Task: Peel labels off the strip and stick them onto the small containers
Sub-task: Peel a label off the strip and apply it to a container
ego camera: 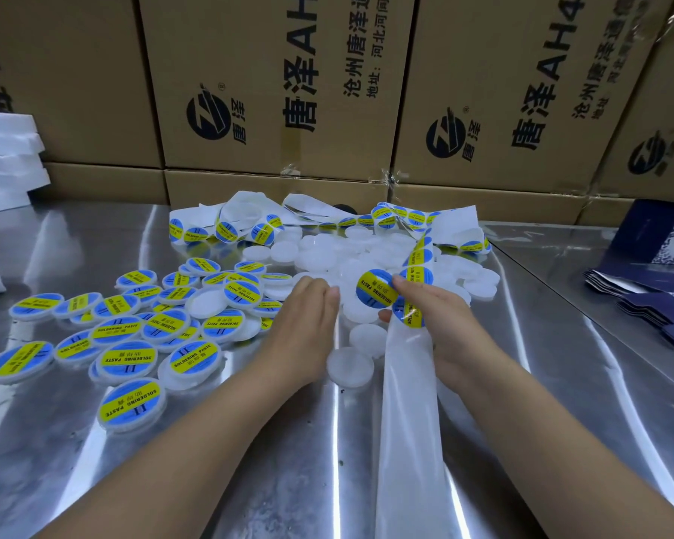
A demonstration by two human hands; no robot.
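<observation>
Head view: right hand fingers pinch a peeled label above unlabelled containers on tabletop; strip trails beneath. Left hand empty, fingers together. Next: press label onto a lid.

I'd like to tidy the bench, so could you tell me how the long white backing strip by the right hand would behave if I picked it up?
The backing strip is probably floppy: it bends and trails over the metal table. It looks thin, so likely very light. Its glossy surface suggests that it could slip from the right hand.
</observation>
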